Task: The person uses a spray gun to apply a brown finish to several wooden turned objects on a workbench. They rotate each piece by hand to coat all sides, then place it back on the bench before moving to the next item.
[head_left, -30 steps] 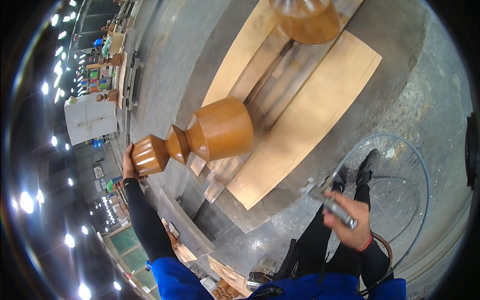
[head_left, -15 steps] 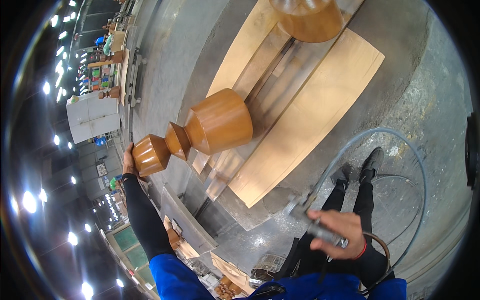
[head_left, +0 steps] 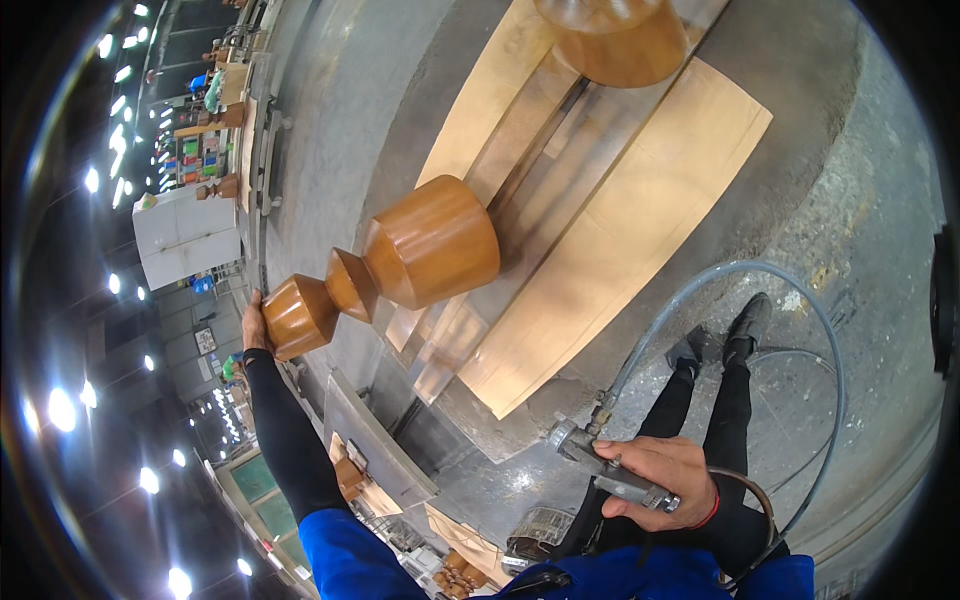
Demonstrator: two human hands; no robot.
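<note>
A glossy orange-brown wooden pedestal, with a wide base and two narrow necks, stands on pale boards at the middle left. My left hand is against its far, narrower end, with the palm and thumb side in sight and some fingers hidden behind the wood. Low on the right, my right hand is wrapped around a metal spray gun. The gun's head points left, apart from the pedestal. A grey hose loops up from the gun and round to the right.
Another brown wooden piece rests at the far end of the boards. A wire basket is on the floor near my legs. At the left stand a white panel and cluttered work tables. A thinner hose trails by my shoes.
The spray gun and my right hand have moved slightly down and left, and they look sharper now. The pedestal appears shifted a little left, with my left hand still on it.
</note>
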